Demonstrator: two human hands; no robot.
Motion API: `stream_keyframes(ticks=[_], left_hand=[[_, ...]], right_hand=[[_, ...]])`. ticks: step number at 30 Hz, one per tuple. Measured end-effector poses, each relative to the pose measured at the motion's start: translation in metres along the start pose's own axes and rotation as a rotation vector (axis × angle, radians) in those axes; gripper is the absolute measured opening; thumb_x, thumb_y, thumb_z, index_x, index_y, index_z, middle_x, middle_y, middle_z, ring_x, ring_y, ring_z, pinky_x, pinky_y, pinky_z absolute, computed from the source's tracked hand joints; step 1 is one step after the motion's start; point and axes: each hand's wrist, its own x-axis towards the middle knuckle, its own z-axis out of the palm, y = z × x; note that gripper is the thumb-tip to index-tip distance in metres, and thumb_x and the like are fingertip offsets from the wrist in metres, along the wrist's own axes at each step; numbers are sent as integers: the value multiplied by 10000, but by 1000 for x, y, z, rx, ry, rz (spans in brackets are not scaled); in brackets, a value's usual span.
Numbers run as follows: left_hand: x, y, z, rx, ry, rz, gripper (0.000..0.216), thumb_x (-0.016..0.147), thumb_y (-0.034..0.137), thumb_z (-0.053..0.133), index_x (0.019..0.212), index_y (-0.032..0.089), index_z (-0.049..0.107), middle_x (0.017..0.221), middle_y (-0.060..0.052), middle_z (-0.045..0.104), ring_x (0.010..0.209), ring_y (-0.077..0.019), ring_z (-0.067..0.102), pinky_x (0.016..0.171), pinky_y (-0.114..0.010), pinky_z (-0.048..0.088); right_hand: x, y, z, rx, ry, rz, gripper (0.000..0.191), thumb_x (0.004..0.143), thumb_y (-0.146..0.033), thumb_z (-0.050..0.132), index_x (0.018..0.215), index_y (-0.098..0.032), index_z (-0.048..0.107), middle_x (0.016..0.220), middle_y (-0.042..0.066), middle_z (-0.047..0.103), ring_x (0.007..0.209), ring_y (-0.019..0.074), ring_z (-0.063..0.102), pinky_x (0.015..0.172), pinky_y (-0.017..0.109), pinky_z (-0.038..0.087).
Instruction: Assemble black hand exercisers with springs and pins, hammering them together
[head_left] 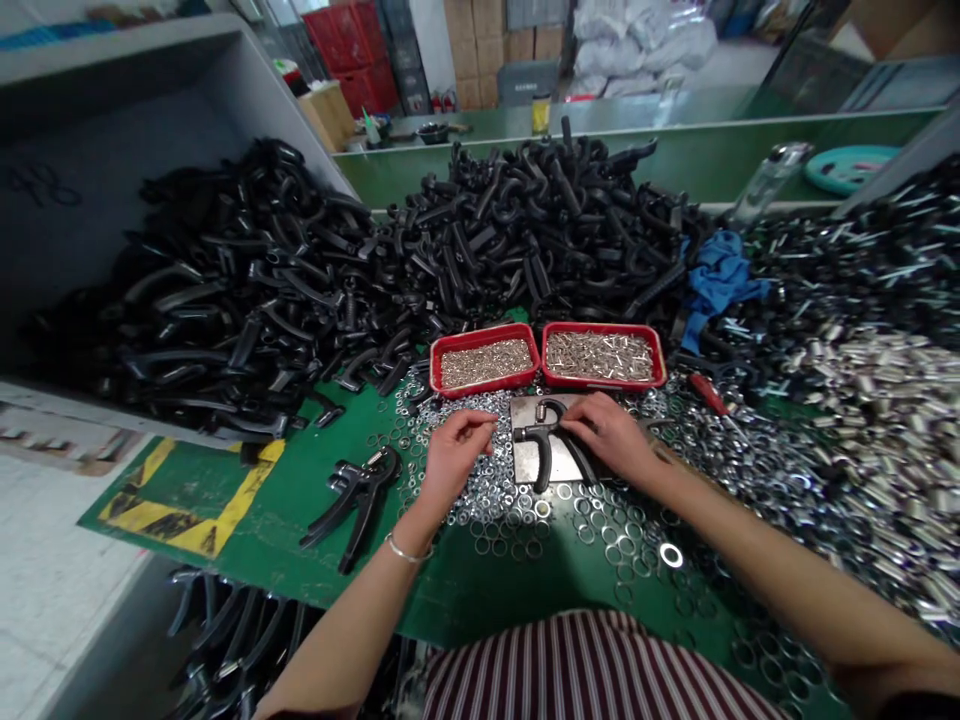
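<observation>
We look down at a scratched green desk (450,590). On a flat silver metal plate (526,468) lies a black, two-legged hand grip (541,458) with a hooked top. Our right hand (602,432) has its fingers closed on the grip's right side. Our left hand (454,455) hovers just beside the plate, thumb and forefinger nearly meeting; we cannot tell whether they pinch anything small.

We judge that the grip could twist or slide on the bare metal if pushed from one side, as only our right hand steadies it. Anything tiny dropped among the loose silver ring washers (480,492) would be easily lost.

Behind the plate, a red plastic left tray (487,386) holds tiny metallic pieces; a matching right tray (604,383) holds slim silver pins. At far left, a grey box (82,125) holds heaped black curved handles (240,270).
</observation>
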Motion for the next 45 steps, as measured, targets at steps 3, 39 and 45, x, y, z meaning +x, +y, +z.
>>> stream_keyframes(ticks=[3,39,45], left_hand=[[-1,7,16,-26,-76,-3,170,873,312,628,967,203,718,718,5,673,610,-144,639,661,-287,515],[22,-26,67,1026,-232,756,201,993,184,503,1086,133,675,1055,-113,684,981,-259,572,885,-420,450],[15,-32,62,790,-255,664,248,993,177,511,1197,159,652,1160,-96,679,1079,-236,581,955,-414,485]], right_hand=[[2,1,9,-76,-22,-83,135,955,-292,590,874,-224,674,891,65,692,915,245,612,816,410,514],[-137,38,-92,-436,-225,145,370,1010,-388,467,1230,-140,630,1062,143,670,953,288,608,855,450,511],[-130,36,-94,-541,-214,110,297,1000,-370,467,1039,-130,637,927,140,629,875,285,576,807,437,490]])
